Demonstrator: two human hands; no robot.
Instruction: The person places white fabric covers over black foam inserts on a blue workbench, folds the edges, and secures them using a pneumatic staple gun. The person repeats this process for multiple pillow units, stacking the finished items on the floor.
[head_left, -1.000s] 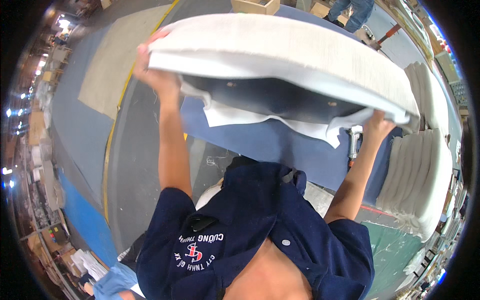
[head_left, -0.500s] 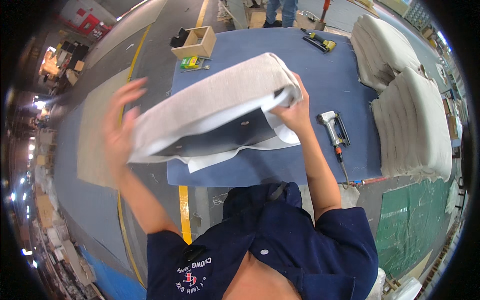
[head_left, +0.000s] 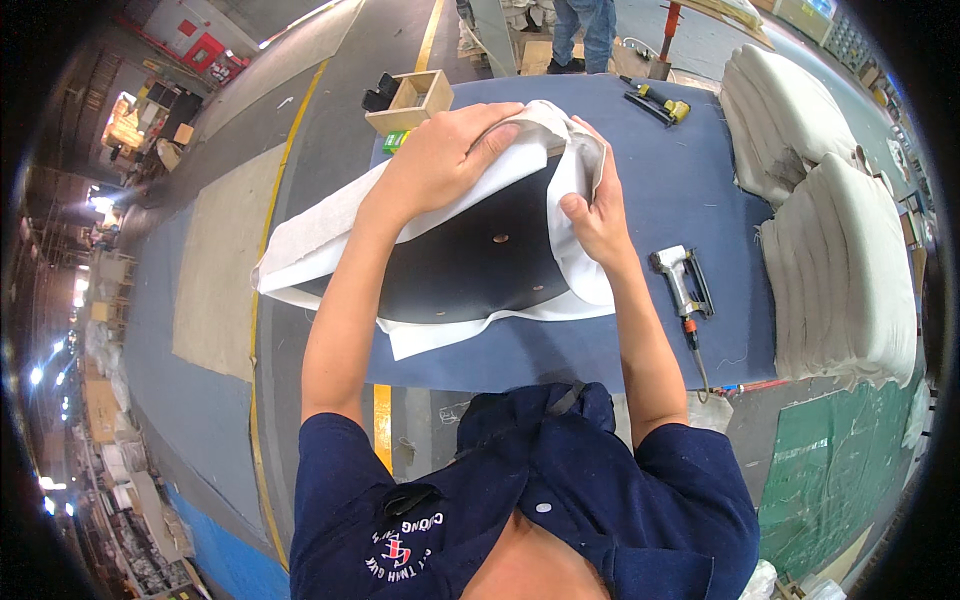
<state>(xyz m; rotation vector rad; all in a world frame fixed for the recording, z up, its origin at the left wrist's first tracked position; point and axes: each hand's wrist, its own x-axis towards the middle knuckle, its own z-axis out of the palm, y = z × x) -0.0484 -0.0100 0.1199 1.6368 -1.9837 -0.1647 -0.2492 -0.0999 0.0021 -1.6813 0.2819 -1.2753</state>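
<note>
The fingers of the left hand (head_left: 445,160) lie close together, curled over the far edge of a padded cushion (head_left: 325,222), the thumb against its pale cover. Left of these fingers the cushion slopes away to its other end, its black base (head_left: 455,260) turned toward the person, loose white cloth (head_left: 440,333) along the near edge. Just beyond them, on the blue table (head_left: 725,225), are a wooden box (head_left: 430,100) and a green packet (head_left: 395,140).

The fingers of the right hand (head_left: 605,225) wrap behind the cushion's right corner, thumb in front, cover edge between; how hard they pinch I cannot tell. Beyond them lies a yellow-and-black staple gun (head_left: 657,103); to their right, nearer the person, a silver staple gun (head_left: 682,282), and farther right, stacks of pale padded pieces (head_left: 845,270).

The step in hand seems to be working the cover round that corner; the next move would call for a steady right grip while the left fingers tuck the fold.

Below the left fingers, white lettering rings a red-and-white emblem (head_left: 397,550) on the navy shirt (head_left: 640,510). Any print on the packet is too small to read.
</note>
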